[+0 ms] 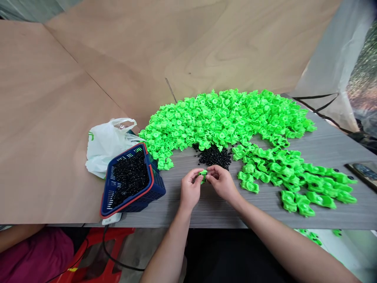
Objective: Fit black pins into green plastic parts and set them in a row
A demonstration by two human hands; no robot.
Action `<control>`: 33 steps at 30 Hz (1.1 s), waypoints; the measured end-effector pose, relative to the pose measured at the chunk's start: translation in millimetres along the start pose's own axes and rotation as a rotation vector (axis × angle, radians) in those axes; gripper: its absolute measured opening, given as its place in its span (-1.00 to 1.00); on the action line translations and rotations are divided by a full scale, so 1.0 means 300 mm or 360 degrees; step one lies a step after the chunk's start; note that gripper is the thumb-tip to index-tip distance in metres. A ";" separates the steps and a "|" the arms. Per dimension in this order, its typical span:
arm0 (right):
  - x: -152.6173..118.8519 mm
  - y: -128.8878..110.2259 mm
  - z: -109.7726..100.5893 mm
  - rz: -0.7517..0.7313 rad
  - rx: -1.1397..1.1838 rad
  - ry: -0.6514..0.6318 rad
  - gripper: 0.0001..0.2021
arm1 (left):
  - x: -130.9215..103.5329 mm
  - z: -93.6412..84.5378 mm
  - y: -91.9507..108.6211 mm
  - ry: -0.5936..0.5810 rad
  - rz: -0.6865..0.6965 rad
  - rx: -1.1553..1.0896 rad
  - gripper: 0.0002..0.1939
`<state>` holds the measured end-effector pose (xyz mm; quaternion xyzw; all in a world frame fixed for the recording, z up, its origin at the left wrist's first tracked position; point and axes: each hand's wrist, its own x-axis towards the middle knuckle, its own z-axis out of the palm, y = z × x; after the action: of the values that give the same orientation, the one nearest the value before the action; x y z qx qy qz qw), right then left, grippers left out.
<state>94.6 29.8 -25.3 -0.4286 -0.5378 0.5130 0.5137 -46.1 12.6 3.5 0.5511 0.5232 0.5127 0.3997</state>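
Observation:
Between my two hands is a small bright green plastic piece [203, 173] with a dark spot on its right side. My left hand [191, 186] pinches it from the left. The fingers of my right hand [220, 181] are pressed together at its right edge; whether a small black part sits in them is too small to tell. Just beyond my hands lies a heap of small black parts [216, 156]. Behind that rises a large pile of green plastic pieces [224, 118]. More green pieces with black parts in them [273, 169] spread out to the right.
A blue basket [156, 184] with a red rim, full of black parts, stands at the left table edge. Behind it is a white plastic bag [107, 141]. A phone-like flat object [363, 173] lies far right. Another person's sleeve [38, 255] shows lower left, by a red stool [108, 251].

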 end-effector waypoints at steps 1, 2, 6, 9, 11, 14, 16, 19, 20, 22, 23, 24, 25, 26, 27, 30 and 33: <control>0.000 -0.001 -0.002 -0.0003 -0.0013 -0.0018 -0.82 | 0.000 0.000 0.001 -0.0009 -0.0004 -0.0014 -0.78; 0.000 -0.005 -0.003 -0.0006 -0.0028 -0.0035 -0.84 | 0.000 -0.001 0.002 -0.0017 -0.0010 -0.0033 -0.78; 0.000 -0.033 -0.012 -0.0002 -0.0052 -0.0097 -0.89 | -0.001 -0.001 0.005 -0.0055 -0.0077 -0.0134 -0.77; -0.001 -0.049 -0.017 0.0008 -0.0105 -0.0108 -0.89 | -0.003 0.001 0.007 -0.0067 -0.0228 -0.0238 -0.73; -0.004 -0.052 -0.021 -0.0016 -0.0188 -0.0089 -0.85 | -0.005 0.003 0.012 -0.0088 -0.0355 -0.0378 -0.70; -0.014 -0.053 -0.030 -0.0092 -0.0329 -0.0096 -0.76 | -0.012 0.011 0.028 -0.0205 -0.0536 -0.0674 -0.69; -0.028 -0.057 -0.039 -0.0065 -0.0303 -0.0168 -0.76 | -0.020 0.024 0.042 -0.0290 -0.0619 -0.0811 -0.67; -0.056 -0.075 -0.067 0.0106 -0.0032 -0.0295 -0.76 | -0.034 0.052 0.057 -0.0384 -0.0691 -0.0850 -0.62; -0.066 -0.084 -0.083 0.0145 0.0042 -0.0300 -0.76 | -0.035 0.061 0.056 -0.0418 -0.0708 -0.0817 -0.60; -0.089 -0.106 -0.131 0.0154 0.0030 -0.0253 -0.76 | -0.028 0.072 0.045 -0.0459 -0.0695 -0.0664 -0.56; -0.102 -0.119 -0.162 0.0131 -0.0071 -0.0207 -0.76 | -0.019 0.071 0.034 -0.0447 -0.0649 -0.0543 -0.56; -0.116 -0.133 -0.199 0.0096 -0.0232 -0.0168 -0.75 | -0.006 0.065 0.022 -0.0408 -0.0576 -0.0394 -0.59; -0.132 -0.147 -0.239 0.0043 -0.0470 -0.0122 -0.76 | 0.010 0.051 0.009 -0.0337 -0.0480 -0.0216 -0.64; -0.149 -0.159 -0.282 -0.0045 -0.0733 -0.0062 -0.76 | 0.028 0.031 -0.003 -0.0254 -0.0376 -0.0019 -0.70; -0.168 -0.168 -0.326 -0.0134 -0.0994 -0.0033 -0.75 | 0.046 0.005 -0.013 -0.0143 -0.0264 0.0209 -0.77; -0.223 -0.155 -0.449 -0.0358 -0.1629 -0.0003 -0.69 | 0.093 -0.093 -0.020 0.0227 0.0059 0.1026 -0.84; -0.267 -0.092 -0.539 -0.0440 -0.2051 -0.0030 -0.70 | 0.123 -0.171 -0.013 0.0466 0.0139 0.1651 -0.66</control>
<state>265.2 -34.2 -15.8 -0.5728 -0.7918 0.0213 0.2108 -99.9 44.7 12.9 0.6201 0.7345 0.2747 -0.0235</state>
